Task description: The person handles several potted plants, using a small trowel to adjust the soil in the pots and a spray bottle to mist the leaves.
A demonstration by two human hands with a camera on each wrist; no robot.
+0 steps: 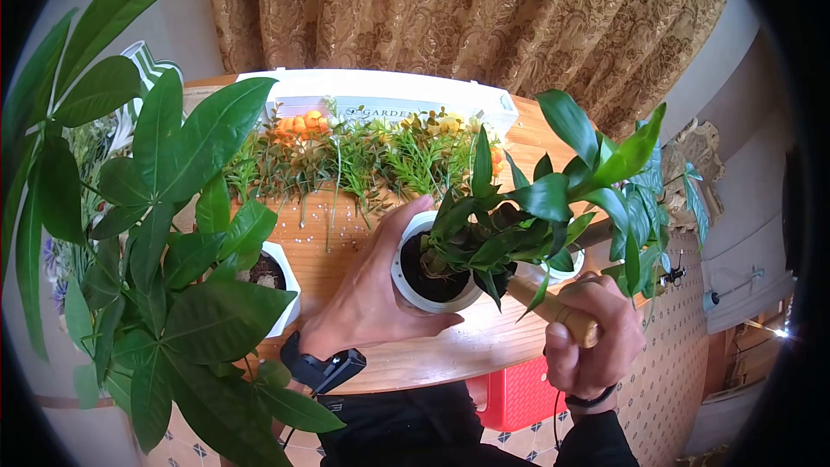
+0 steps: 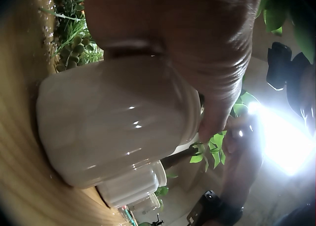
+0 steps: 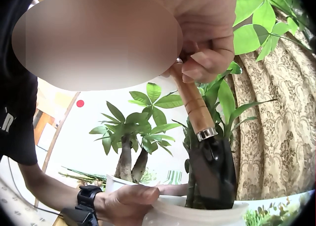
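Observation:
My left hand point(image 1: 359, 303) is wrapped around a white flower pot point(image 1: 399, 277) on the wooden table. In the pot stand thick green stalks with long leaves point(image 1: 553, 195), rooted in dark soil point(image 1: 432, 284). My right hand point(image 1: 609, 329) grips a trowel by its wooden handle point(image 1: 562, 316). In the right wrist view, the black trowel blade point(image 3: 215, 174) points down at the pot's opening, close beside the stalks; its tip is hidden behind the rim. Seen from the left wrist, the pot's smooth wall point(image 2: 113, 122) fills the middle.
A broad-leaved plant point(image 1: 207, 329) in a white pot point(image 1: 291, 285) stands at the left. Behind the held pot is another white pot point(image 2: 131, 186). Cut sprigs and flowers point(image 1: 346, 156) lie before a white box point(image 1: 389, 91). A red stool point(image 1: 519, 398) stands below the front edge.

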